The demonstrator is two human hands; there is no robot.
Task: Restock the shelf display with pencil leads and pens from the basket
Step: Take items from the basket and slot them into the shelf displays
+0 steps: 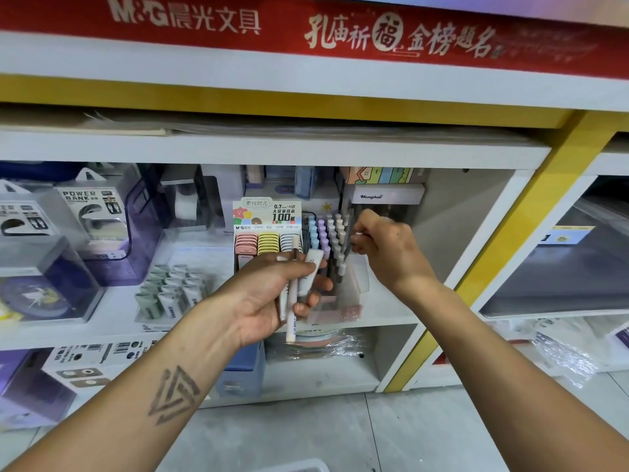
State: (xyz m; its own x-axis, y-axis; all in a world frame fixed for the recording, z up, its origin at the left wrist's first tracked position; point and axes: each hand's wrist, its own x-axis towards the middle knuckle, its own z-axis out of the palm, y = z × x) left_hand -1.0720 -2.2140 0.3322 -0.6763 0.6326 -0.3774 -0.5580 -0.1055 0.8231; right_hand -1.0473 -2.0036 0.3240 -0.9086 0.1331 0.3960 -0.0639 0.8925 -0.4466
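We are in the middle of the pen step: our right hand (381, 247) is up at the tiered pen display (328, 243), its fingers curled and pinching what looks like one white-tipped pen (358, 235) just beside the rightmost column of caps, while our left hand (272, 294) waits lower down, gripping a small bundle of pens (293, 301) and a pale flat case (311, 267) (probably a pack of leads, though we cannot read it). The next move, as we judge it, calls for lowering the pinched pen upright into a free slot without knocking the neighbouring caps, then taking another from the left hand. The lead box (267, 233) stands touching the pen display on its left, with rows of pink, yellow and pale cases. The clear holder (384, 199) behind our right hand crowds the approach, and the shelf board (272, 148) above limits how high we can lift. The basket itself is barely in view, if at all.
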